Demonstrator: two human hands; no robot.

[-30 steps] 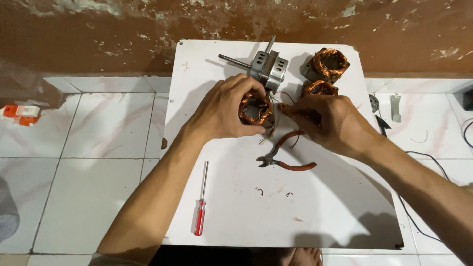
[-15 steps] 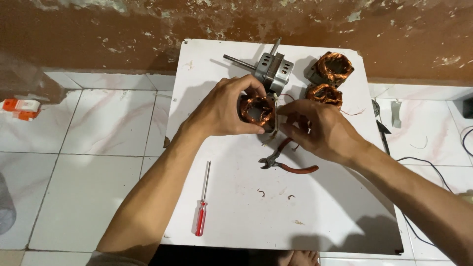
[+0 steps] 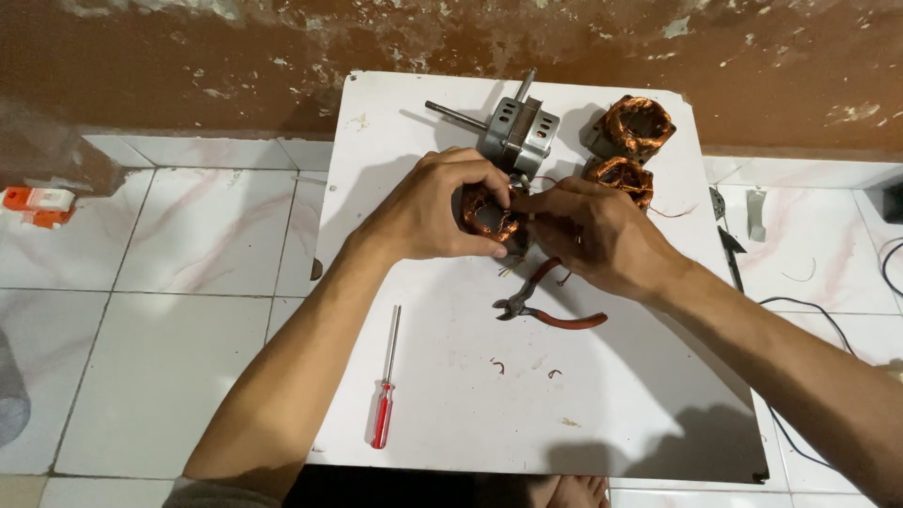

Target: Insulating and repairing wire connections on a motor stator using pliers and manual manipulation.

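Your left hand [image 3: 428,212] grips the copper-wound stator coil [image 3: 489,214] above the white board [image 3: 451,414], fingers curled round it. Your right hand [image 3: 593,235] pinches its right edge, just above the red-handled pliers [image 3: 550,310].

White board [image 3: 451,414]: landmark. On it, red-handled screwdriver [image 3: 384,400] and red-handled pliers [image 3: 550,306]; copper-orange coils [image 3: 638,127] and grey metal motor housing [image 3: 517,132] at its far edge. Beyond it, mottled brown wall [image 3: 188,66].

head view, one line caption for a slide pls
Both hands grip a copper-wound coil over a white board.
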